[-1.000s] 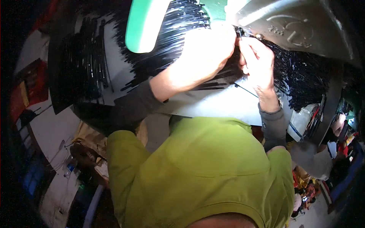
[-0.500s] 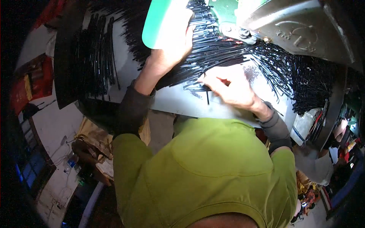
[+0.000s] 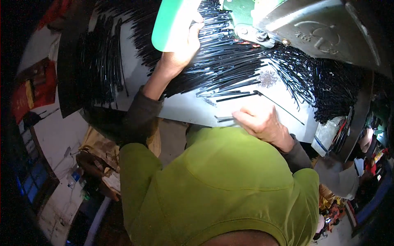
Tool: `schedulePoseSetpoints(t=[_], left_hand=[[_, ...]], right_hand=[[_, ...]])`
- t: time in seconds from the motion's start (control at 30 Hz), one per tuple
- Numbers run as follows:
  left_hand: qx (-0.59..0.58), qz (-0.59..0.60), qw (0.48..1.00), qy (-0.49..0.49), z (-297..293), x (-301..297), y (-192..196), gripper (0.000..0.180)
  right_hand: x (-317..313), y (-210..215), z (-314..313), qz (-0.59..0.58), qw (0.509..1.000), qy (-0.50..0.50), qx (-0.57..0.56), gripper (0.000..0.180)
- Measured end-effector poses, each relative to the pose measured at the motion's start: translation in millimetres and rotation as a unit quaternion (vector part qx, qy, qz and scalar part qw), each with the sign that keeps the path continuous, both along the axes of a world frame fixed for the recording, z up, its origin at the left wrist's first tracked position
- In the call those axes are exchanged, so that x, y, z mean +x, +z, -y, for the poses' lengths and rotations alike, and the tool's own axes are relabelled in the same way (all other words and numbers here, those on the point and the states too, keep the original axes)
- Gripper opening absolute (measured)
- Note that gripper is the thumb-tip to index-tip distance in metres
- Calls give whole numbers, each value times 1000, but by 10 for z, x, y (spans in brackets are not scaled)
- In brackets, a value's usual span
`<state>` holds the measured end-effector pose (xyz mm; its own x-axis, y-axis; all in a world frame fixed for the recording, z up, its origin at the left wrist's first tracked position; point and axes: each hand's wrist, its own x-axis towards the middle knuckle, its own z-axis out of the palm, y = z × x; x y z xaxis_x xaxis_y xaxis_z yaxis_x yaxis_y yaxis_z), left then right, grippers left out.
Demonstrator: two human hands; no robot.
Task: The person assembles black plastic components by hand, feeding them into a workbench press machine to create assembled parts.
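Observation:
My left hand point(image 3: 180, 55) reaches up beside a pale green plate point(image 3: 161, 30), which hides part of its fingers. Glare washes out the fingertips, so any hold there is unclear. Close to that hand lies a wide heap of thin black rods point(image 3: 221, 61). Near the table's front edge, my right hand point(image 3: 262, 121) is closed, and the ends of a few short black rods point(image 3: 224, 119) stick out past its fingertips. Just beyond it, a jointed black rod point(image 3: 256, 93) lies bent on the white tabletop point(image 3: 184, 108), one leg pointing left and the other toward the lower right.
A grey metal machine part point(image 3: 324, 33) overhangs the far right, with a bolted green bracket point(image 3: 242, 12) beside it. More rods point(image 3: 336, 90) pile up at the right, and another bundle point(image 3: 104, 61) lies at the left. A white container point(image 3: 325, 137) stands by the right edge.
My right hand has come back toward my body from the heap's near edge. The bent jointed rod now shows on the tabletop. My left hand has shifted slightly left.

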<state>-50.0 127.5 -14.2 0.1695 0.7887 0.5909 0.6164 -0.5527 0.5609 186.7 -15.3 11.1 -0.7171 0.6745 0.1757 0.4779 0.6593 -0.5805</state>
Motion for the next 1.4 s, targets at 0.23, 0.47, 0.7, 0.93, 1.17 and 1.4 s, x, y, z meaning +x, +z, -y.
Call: schedulePoseSetpoints(t=[0.23, 0.47, 0.7, 0.93, 1.17, 1.4], left_hand=[[145, 18, 986, -80, -164, 86, 61, 31], [-62, -38, 992, -99, 476, 409, 123, 51], [-64, 16, 992, -111, 478, 452, 79, 42], [-92, 26, 989, -113, 507, 475, 98, 42], [-100, 17, 989, -109, 498, 467, 74, 44], [-48, -80, 992, -87, 494, 473, 132, 50]], right_hand=[[-166, 20, -113, -115, 966, -222, -69, 8], [-148, 40, -393, -307, 840, -361, -265, 9], [-151, -41, -483, -329, 837, -345, -268, 11], [-162, 13, -526, -336, 826, -338, -302, 11], [-169, 33, -541, -332, 826, -339, -305, 11], [-144, 61, -581, -322, 826, -337, -318, 10]])
